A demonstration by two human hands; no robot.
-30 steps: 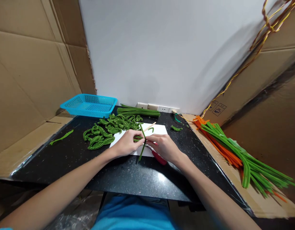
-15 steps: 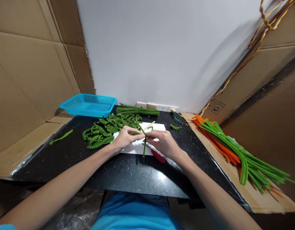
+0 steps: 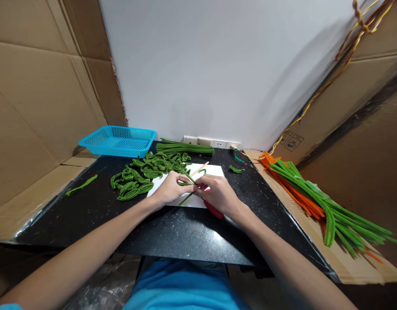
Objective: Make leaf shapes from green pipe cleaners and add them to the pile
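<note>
My left hand [image 3: 171,187] and my right hand [image 3: 218,193] meet over a white sheet [image 3: 156,192], fingertips pinched together on a dark green pipe cleaner [image 3: 187,198]. One end of it slants down to the left; another piece points up and left between the hands. Part of the bend is hidden by my fingers. Under my right hand lies a red-handled tool [image 3: 213,210], its metal end covered. A thin wooden stick [image 3: 199,168] rests on the sheet behind my fingers, beside a small green curl [image 3: 202,171].
Looped green pipe-cleaner pieces [image 3: 134,181] are heaped left of the sheet. Straight green stems [image 3: 185,149] lie along the wall near a blue basket [image 3: 117,147]. Bright green and orange pipe cleaners [image 3: 317,202] sit on cardboard at right. A single green piece [image 3: 236,169] lies right of the sheet.
The lower end of the pipe cleaner has swung from hanging straight down to slanting left. My right hand's fingers have curled closer to my left fingertips.
</note>
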